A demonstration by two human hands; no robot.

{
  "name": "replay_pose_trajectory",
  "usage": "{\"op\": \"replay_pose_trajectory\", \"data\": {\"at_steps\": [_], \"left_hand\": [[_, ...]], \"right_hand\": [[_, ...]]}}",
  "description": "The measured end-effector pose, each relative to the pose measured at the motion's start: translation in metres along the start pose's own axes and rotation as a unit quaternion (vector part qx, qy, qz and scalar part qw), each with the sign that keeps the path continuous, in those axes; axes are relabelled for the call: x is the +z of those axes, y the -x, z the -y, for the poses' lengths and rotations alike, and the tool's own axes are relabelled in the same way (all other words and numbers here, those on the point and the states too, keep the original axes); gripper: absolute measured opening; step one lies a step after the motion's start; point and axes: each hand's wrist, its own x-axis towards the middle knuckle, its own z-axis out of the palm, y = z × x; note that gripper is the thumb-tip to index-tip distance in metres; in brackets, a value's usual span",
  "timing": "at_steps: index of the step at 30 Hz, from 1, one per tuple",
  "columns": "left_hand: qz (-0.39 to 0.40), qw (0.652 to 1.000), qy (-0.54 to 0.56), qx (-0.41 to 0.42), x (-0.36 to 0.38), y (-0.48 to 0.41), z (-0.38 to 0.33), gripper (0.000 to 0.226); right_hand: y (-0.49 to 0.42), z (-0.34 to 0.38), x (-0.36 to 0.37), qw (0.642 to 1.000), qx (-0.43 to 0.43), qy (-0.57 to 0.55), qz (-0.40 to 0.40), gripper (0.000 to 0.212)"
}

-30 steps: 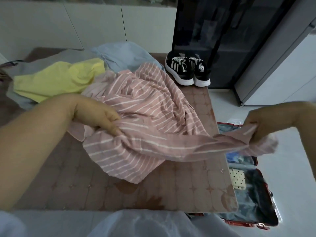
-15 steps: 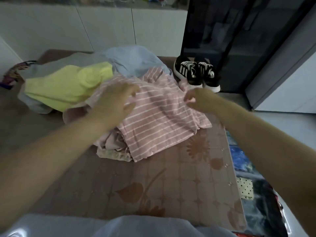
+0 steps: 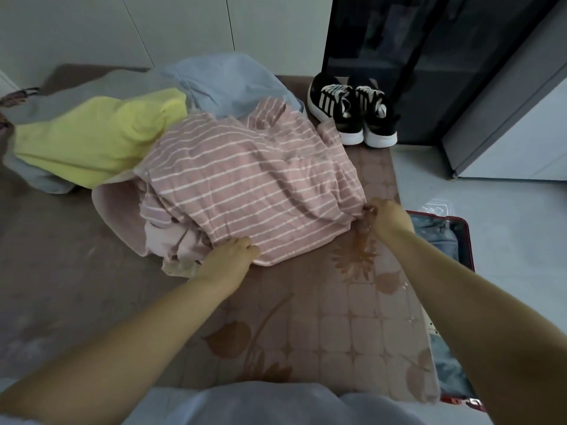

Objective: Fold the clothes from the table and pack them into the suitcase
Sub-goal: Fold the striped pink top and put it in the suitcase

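A pink shirt with white stripes [image 3: 251, 185] lies spread on the table [image 3: 352, 317], partly over a plain pale pink garment [image 3: 122, 219]. My left hand [image 3: 228, 256] pinches the striped shirt's near hem. My right hand [image 3: 388, 217] grips the shirt's right corner near the table's right edge. A yellow garment [image 3: 92, 139], a grey one [image 3: 36, 111] and a light blue one [image 3: 227, 81] are heaped behind it. The open red suitcase [image 3: 468, 240] stands on the floor to the right, holding folded blue cloth; the table hides much of it.
A pair of black sneakers with white stripes [image 3: 352, 108] sits at the table's far right corner. A dark glass cabinet [image 3: 414, 41] and a grey appliance [image 3: 506, 102] stand behind on the right. Patterned tablecloth shows bare in front of the clothes.
The striped shirt was stretched in the air between my hands; now it lies flat on the pile. Both hands have come back from its far part to its near hem and right corner.
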Motion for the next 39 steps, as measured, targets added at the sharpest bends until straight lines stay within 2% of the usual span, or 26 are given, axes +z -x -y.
{"op": "replay_pose_trajectory", "data": {"at_steps": [2,5,8,9,11,12,13,15,16,18,20,23,25,26,27,28,30,32,33,35,37,39], "left_hand": [[-0.006,0.997,0.05,0.063,-0.005,0.006,0.003,0.019],[-0.004,0.976,0.162,0.146,-0.021,0.016,0.02,0.012],[0.121,0.967,0.172,0.144,-0.038,0.042,0.03,0.008],[0.136,0.965,0.157,0.159,-0.042,0.048,0.032,0.008],[0.169,0.963,0.12,0.173,-0.049,0.055,0.031,0.011],[0.197,0.961,0.095,0.171,-0.051,0.058,0.029,0.015],[0.226,0.957,0.072,0.166,-0.048,0.06,0.027,0.018],[0.298,0.943,0.042,0.143,-0.04,0.067,0.023,0.023],[0.326,0.934,0.033,0.14,-0.037,0.071,0.02,0.026],[0.364,0.922,0.02,0.132,-0.03,0.077,0.013,0.034],[0.378,0.917,0.006,0.125,-0.022,0.083,0.008,0.033],[0.406,0.904,-0.02,0.137,-0.008,0.089,0.012,0.039],[0.428,0.895,-0.012,0.124,-0.014,0.086,0.013,0.045],[0.417,0.902,0.015,0.109,-0.021,0.08,0.012,0.045],[0.374,0.921,0.056,0.096,-0.03,0.071,0.011,0.043],[0.3,0.945,0.106,0.081,-0.04,0.059,0.01,0.04],[0.098,0.98,0.166,0.041,-0.056,0.03,0.014,0.035],[-0.072,0.99,0.121,0.004,-0.072,0.0,0.02,0.039],[-0.119,0.988,0.097,-0.015,-0.078,-0.014,0.023,0.044],[-0.127,0.987,0.06,-0.076,-0.087,-0.039,0.031,0.049],[-0.074,0.99,-0.012,-0.122,-0.087,-0.052,0.039,0.048],[-0.051,0.988,-0.106,-0.097,-0.083,-0.056,0.042,0.041]], "right_hand": [[-0.005,-0.006,-0.012,0.994,0.011,-0.09,-0.061,0.024],[-0.005,-0.021,-0.049,0.963,0.023,-0.215,-0.163,0.02],[0.02,-0.039,-0.088,0.898,-0.028,-0.389,-0.206,0.023],[0.032,-0.045,-0.095,0.892,-0.059,-0.401,-0.198,0.026],[0.053,-0.062,-0.098,0.945,-0.106,-0.286,-0.116,0.025],[0.064,-0.072,-0.093,0.975,-0.106,-0.194,-0.034,0.022],[0.072,-0.084,-0.084,0.987,-0.096,-0.115,0.059,0.017],[0.095,-0.103,-0.064,0.975,-0.051,-0.032,0.214,0.011],[0.106,-0.112,-0.052,0.964,-0.037,0.015,0.264,0.012],[0.129,-0.119,-0.029,0.949,-0.069,0.126,0.28,0.02],[0.152,-0.12,-0.009,0.95,-0.035,0.121,0.285,0.023],[0.167,-0.109,-0.01,0.967,0.001,0.045,0.251,0.019],[0.162,-0.1,-0.019,0.973,0.003,0.057,0.225,0.019],[0.156,-0.095,-0.023,0.979,-0.004,0.065,0.191,0.018],[0.148,-0.087,-0.026,0.986,-0.014,0.05,0.157,0.015],[0.137,-0.078,-0.027,0.991,-0.024,0.028,0.127,0.012],[0.109,-0.064,-0.026,0.996,-0.049,0.005,0.071,0.018],[0.078,-0.047,-0.025,0.997,-0.051,-0.003,0.053,0.03],[0.063,-0.038,-0.026,0.998,-0.042,-0.011,0.047,0.037],[0.035,-0.024,-0.022,0.999,-0.016,-0.03,0.038,0.052],[0.01,-0.018,-0.016,0.998,0.021,-0.048,0.042,0.061],[-0.004,-0.018,-0.009,0.995,0.055,-0.049,0.062,0.061]]}}
